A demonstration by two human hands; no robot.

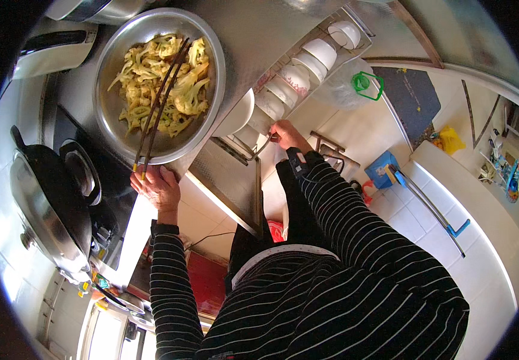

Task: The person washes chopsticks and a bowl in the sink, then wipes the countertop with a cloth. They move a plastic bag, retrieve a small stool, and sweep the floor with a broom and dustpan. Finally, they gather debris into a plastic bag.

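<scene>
My left hand (158,186) rests at the near rim of a wide stainless steel bowl (219,85), beside the yellow-tipped ends of dark chopsticks (162,99). Whether its fingers grip the rim or the chopsticks cannot be made out. Cooked-looking cauliflower florets (189,92) lie in the bowl, under the chopsticks. At the front of a pulled-out wire dish rack (259,150), my right hand (286,133) has its fingers closed on the metal wire. White bowls (320,51), some with a pink pattern, stand in a row in that rack.
A lidded black wok (66,193) sits at the left by the dark stove (111,180). Below the counter, a cabinet door (237,180) stands open near my legs. A blue-handled mop or squeegee (430,209) and a blue dustpan-like object (381,170) lie to the right.
</scene>
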